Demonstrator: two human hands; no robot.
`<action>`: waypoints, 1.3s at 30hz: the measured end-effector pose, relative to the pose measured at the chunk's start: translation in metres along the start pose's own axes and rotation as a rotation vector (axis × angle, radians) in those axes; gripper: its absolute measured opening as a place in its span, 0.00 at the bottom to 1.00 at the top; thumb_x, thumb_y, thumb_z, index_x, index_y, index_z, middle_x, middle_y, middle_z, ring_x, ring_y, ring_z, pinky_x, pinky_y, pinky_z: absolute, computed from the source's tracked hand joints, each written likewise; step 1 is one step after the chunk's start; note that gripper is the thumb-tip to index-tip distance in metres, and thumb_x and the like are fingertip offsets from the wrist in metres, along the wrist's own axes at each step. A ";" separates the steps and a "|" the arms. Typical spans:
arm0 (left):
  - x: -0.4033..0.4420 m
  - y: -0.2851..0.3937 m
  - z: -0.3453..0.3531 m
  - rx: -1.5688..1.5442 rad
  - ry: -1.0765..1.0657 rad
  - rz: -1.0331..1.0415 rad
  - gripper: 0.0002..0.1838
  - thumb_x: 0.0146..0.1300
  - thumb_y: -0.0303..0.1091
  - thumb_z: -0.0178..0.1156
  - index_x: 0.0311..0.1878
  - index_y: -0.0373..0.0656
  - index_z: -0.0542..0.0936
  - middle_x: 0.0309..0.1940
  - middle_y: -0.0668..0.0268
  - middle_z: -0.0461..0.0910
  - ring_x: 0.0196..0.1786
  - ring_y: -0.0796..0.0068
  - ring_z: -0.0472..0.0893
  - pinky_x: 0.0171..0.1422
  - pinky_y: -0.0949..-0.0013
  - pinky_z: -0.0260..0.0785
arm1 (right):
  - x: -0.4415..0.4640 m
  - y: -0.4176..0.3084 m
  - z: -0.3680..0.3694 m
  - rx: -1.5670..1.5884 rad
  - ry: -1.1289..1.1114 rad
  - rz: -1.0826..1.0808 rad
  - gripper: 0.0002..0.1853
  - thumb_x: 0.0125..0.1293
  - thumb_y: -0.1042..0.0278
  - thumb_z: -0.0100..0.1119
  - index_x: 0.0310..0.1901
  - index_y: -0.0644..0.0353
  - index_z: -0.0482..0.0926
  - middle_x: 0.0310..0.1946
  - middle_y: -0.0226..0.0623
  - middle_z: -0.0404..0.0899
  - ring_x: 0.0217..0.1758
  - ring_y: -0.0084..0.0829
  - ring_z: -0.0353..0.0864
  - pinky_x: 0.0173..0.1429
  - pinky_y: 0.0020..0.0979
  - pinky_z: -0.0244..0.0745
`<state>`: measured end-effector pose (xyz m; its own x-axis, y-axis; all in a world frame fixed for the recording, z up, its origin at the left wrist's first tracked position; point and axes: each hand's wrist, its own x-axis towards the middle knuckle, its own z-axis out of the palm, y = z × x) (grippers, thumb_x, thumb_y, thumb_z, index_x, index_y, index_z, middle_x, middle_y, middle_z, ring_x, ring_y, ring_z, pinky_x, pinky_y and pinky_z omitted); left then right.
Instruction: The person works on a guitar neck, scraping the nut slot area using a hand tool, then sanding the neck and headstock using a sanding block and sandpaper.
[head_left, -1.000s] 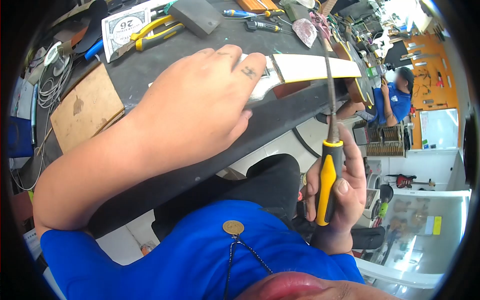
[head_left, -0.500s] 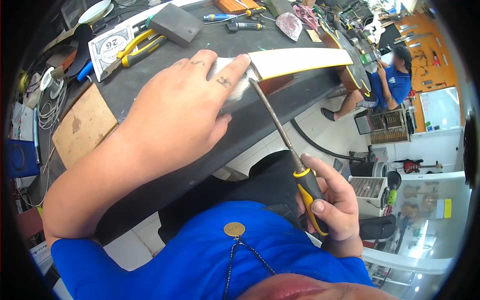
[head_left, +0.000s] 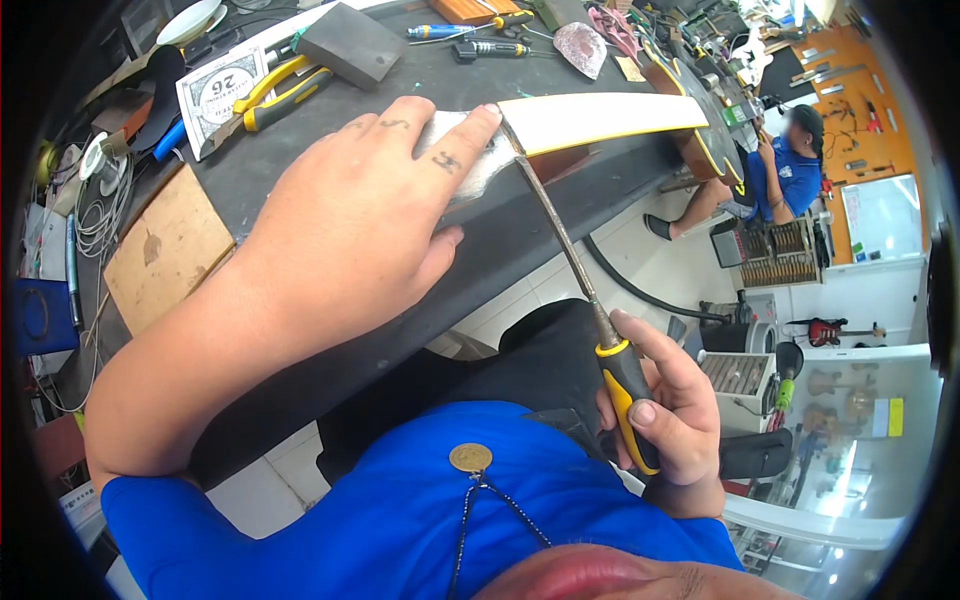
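A guitar neck (head_left: pixel 600 118) lies across the bench, its upper face covered in white with yellow edging. My left hand (head_left: pixel 365 200) is draped over the wrapped headstock (head_left: pixel 490 172), holding it, index finger stretched to the dark slot at the neck's end. The thumb is on the near side; the other fingertips are hidden. My right hand (head_left: pixel 672 410) is closed around the black-and-yellow handle of a slim metal file (head_left: pixel 565 240). The file's shaft slants up to the slot, its tip beside my left index finger.
On the black bench (head_left: pixel 420 80) are yellow-handled pliers (head_left: pixel 280 92), a dark grey block (head_left: pixel 350 47), screwdrivers (head_left: pixel 490 50) and a wooden board (head_left: pixel 165 250). The guitar body (head_left: pixel 715 140) is at the far end. Beyond it, a person in blue (head_left: pixel 790 175) sits.
The file and my right hand have shifted slightly right and toward me. My left hand stays in place on the headstock.
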<state>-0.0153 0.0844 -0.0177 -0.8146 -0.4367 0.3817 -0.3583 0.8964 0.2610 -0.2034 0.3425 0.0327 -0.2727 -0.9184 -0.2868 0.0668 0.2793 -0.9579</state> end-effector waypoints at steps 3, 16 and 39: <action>0.000 0.001 0.000 -0.002 -0.006 -0.003 0.45 0.59 0.33 0.74 0.81 0.48 0.68 0.63 0.48 0.75 0.60 0.46 0.81 0.65 0.51 0.76 | 0.000 -0.004 -0.001 -0.013 -0.025 0.015 0.40 0.74 0.66 0.60 0.83 0.70 0.57 0.36 0.45 0.81 0.23 0.20 0.77 0.29 0.20 0.73; 0.000 0.000 0.001 -0.003 -0.004 -0.005 0.45 0.59 0.34 0.74 0.81 0.44 0.67 0.64 0.46 0.75 0.62 0.45 0.81 0.67 0.51 0.75 | 0.012 -0.019 0.010 -0.085 -0.050 0.047 0.37 0.78 0.68 0.56 0.84 0.67 0.56 0.38 0.39 0.81 0.26 0.19 0.77 0.32 0.20 0.72; 0.000 0.000 -0.002 -0.019 -0.048 -0.030 0.46 0.60 0.35 0.74 0.79 0.30 0.66 0.68 0.44 0.75 0.66 0.45 0.79 0.72 0.52 0.73 | 0.033 -0.031 0.024 -0.120 -0.035 0.066 0.35 0.80 0.68 0.54 0.84 0.63 0.57 0.37 0.35 0.81 0.25 0.19 0.78 0.31 0.21 0.72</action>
<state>-0.0143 0.0840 -0.0164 -0.8247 -0.4591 0.3304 -0.3749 0.8810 0.2886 -0.1909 0.2971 0.0527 -0.2382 -0.9053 -0.3518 -0.0327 0.3695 -0.9287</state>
